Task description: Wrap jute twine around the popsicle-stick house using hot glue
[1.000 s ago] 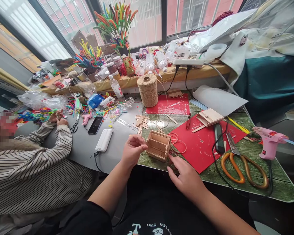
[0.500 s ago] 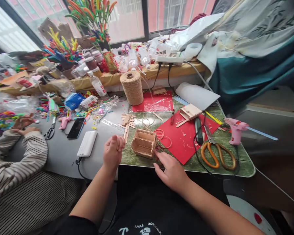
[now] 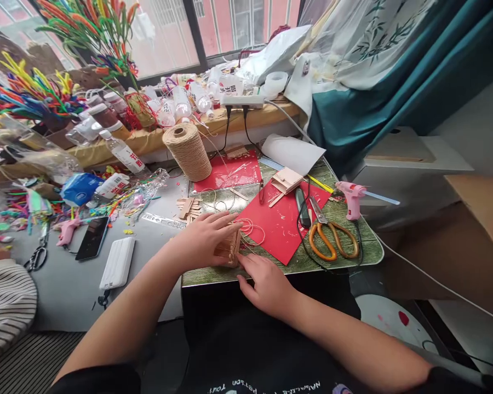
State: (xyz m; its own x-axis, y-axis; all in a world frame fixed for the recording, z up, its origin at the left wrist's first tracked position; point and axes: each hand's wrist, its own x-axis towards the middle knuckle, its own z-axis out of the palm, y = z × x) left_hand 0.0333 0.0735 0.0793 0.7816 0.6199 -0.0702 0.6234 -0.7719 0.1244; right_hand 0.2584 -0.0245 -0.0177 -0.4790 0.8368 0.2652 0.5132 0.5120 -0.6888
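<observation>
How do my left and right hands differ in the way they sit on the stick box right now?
The left hand lies palm down across the top of the stick box, hiding most of it; the right hand sits lower, at the box's near side, with only its fingertips reaching it. The left hand's fingers point right, toward the red sheet; the right hand's point left and away. Both are open and touch the box.

Daylight comes through dark-framed windows (image 3: 225,27) far beyond the fingers (image 3: 222,220), above a cluttered wooden sill (image 3: 280,113), with a teal curtain (image 3: 373,93) to their right and a grey table (image 3: 66,290) to their left.
</observation>
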